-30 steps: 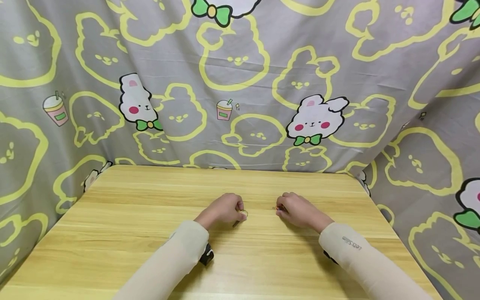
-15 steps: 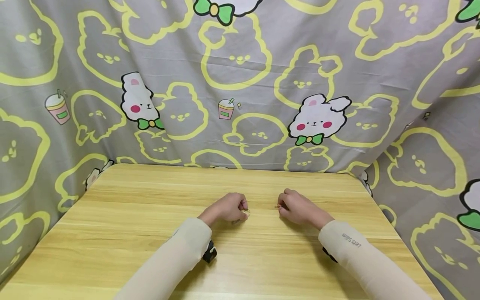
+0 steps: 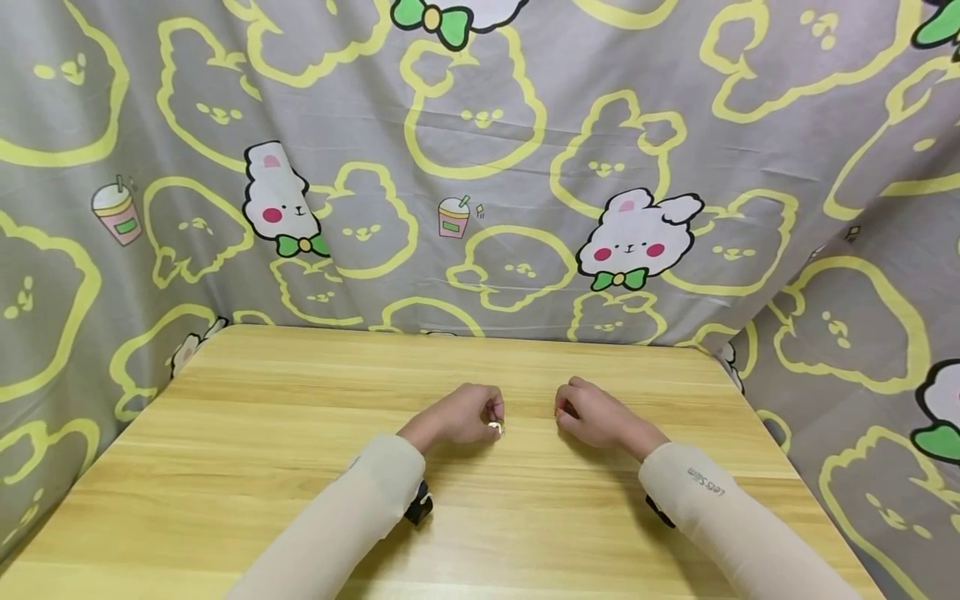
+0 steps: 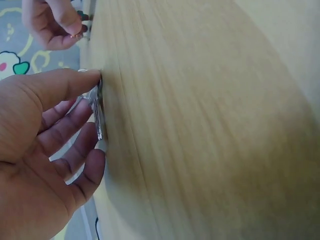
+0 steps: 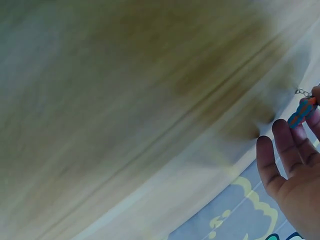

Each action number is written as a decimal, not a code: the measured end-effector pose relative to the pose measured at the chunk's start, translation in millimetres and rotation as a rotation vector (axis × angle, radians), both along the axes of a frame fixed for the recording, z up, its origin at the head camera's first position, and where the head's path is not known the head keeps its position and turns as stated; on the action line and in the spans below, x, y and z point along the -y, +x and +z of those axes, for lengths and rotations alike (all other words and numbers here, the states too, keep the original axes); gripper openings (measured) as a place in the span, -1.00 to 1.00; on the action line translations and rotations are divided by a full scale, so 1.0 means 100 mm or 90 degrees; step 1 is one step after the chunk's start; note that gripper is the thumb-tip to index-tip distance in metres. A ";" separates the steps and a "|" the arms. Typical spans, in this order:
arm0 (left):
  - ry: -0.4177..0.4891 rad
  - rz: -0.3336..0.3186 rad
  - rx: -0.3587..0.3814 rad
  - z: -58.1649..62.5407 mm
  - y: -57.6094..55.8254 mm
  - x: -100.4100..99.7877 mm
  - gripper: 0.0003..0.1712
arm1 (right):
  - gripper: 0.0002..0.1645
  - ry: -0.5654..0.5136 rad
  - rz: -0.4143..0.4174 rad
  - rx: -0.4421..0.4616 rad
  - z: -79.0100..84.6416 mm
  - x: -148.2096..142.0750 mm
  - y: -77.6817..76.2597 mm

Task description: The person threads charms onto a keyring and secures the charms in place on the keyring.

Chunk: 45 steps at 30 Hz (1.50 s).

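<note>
In the head view my left hand [image 3: 461, 414] is over the middle of the table, thumb and fingertips pinching a metal key ring [image 3: 496, 427]. The left wrist view shows a silver key [image 4: 99, 122] hanging from that grip, close to the tabletop. A short way to the right, my right hand [image 3: 597, 416] pinches a small blue and orange charm [image 5: 301, 113] between thumb and index finger. A short metal chain [image 5: 302, 92] sticks out from its upper end. The other right fingers are loosely bent. A gap separates the two hands.
Both hands work above a light wooden table [image 3: 495, 533]. A grey curtain [image 3: 517, 192] printed with yellow outlines and white rabbits hangs behind it and at both sides. A black wrist strap [image 3: 420, 504] shows below the left sleeve.
My left hand has shifted slightly right, towards the right hand, and the key below its fingers has gone out of sight in the head view. My right hand has barely moved; its chain shows less.
</note>
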<state>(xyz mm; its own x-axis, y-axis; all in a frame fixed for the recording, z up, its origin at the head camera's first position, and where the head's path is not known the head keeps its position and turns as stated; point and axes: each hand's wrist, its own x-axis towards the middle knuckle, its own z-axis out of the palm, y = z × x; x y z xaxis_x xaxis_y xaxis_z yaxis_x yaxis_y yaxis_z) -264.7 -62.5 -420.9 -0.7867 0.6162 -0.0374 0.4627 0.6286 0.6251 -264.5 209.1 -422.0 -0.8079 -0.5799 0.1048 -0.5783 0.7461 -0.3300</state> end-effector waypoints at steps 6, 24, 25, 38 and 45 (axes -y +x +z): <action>0.010 -0.017 0.023 -0.02 -0.02 0.00 -0.81 | -0.86 -0.025 0.009 0.010 0.01 0.01 0.01; 0.034 -0.047 0.042 0.01 -0.01 -0.04 -0.80 | -0.82 -0.030 0.016 0.081 0.02 0.01 -0.02; 0.032 -0.047 0.041 0.01 -0.01 -0.05 -0.81 | -0.82 -0.031 0.019 0.082 0.02 0.01 -0.02; 0.011 -0.063 0.018 -0.02 0.01 -0.07 -0.87 | -0.87 -0.106 -0.003 0.126 0.01 0.02 0.00; 0.038 -0.066 0.031 0.02 0.02 -0.05 -0.92 | -0.87 -0.134 0.008 0.136 0.01 0.04 0.03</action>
<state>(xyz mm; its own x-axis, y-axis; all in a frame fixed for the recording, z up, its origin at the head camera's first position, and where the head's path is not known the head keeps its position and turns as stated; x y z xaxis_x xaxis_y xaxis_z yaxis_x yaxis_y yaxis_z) -262.9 -57.0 -419.4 -0.7172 0.6960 -0.0349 0.4912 0.5403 0.6832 -261.6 205.0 -420.7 -0.8177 -0.5734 0.0512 -0.4873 0.6420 -0.5919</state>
